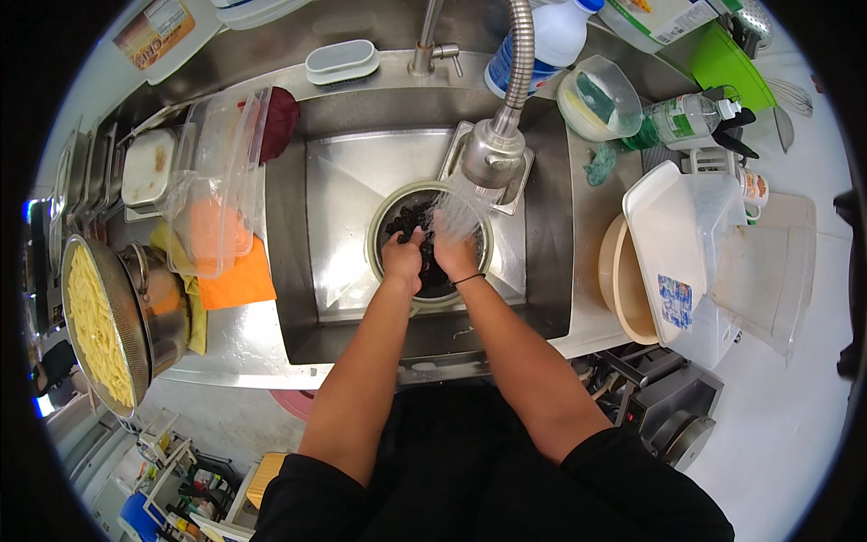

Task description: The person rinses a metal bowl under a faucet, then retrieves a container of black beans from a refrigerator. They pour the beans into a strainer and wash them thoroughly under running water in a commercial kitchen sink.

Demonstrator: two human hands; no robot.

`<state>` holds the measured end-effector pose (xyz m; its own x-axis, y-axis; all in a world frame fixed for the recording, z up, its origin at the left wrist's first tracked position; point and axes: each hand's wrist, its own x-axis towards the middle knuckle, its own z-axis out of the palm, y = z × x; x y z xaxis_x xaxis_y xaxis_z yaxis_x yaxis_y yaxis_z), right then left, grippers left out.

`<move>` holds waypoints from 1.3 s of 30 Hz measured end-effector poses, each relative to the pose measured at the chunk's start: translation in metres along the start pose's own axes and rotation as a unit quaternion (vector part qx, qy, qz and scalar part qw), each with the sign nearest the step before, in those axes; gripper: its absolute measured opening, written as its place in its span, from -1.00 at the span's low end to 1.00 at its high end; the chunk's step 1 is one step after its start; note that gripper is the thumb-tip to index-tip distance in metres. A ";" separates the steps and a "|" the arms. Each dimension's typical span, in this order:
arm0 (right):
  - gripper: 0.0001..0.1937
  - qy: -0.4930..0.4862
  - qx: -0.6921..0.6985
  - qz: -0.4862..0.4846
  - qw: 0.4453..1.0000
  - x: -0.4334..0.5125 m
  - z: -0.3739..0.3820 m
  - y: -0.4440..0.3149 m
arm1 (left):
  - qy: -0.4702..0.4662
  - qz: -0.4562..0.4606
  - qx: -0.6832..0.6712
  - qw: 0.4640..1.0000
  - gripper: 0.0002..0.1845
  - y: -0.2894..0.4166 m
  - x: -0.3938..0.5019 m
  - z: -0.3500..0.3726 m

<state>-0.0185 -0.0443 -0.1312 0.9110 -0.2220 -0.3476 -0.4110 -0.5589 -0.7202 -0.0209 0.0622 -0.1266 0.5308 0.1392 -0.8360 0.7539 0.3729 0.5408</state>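
In the steel sink basin [352, 176] sits a round mesh strainer [374, 237] with a pale rim, holding dark, wet, loose food pieces [406, 220] of a kind I cannot make out. My left hand [404, 257] reaches into the pieces from the left, fingers partly buried. Beside it, my right hand [452, 249], with a dark band at the wrist, is under falling water [460, 210]. The spray blurs its fingers. Whether either hand grips any pieces is hidden. Above the strainer hangs the running spray head [493, 157] on its flexible metal hose [520, 54].
On the left, a steel colander of penne pasta [98, 325] rests on a steel pot [162, 305], near clear plastic containers [217, 169]. A bleach-type jug [542, 47], scrub brush [342, 61] and plastic bottle [684, 118] stand behind. Tubs and a white tray [667, 251] lean at right.
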 end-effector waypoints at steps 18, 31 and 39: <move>-0.66 0.010 0.231 0.068 0.970 -0.025 0.002 -0.025 | 0.077 0.030 0.074 0.994 -0.23 0.007 -0.002 0.018; -0.78 0.063 0.327 0.077 0.940 -0.005 0.020 0.010 | -0.056 0.083 -0.059 0.993 -0.78 -0.015 -0.024 0.018; -0.71 0.005 0.094 0.041 0.995 -0.011 0.006 0.001 | 0.087 0.067 0.072 0.991 -0.67 -0.020 -0.016 0.008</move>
<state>-0.0296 -0.0379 -0.1316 0.8740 -0.2695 -0.4044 -0.4824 -0.3803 -0.7891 -0.0412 0.0448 -0.1231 0.5638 0.3397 -0.7528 0.7355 0.2080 0.6448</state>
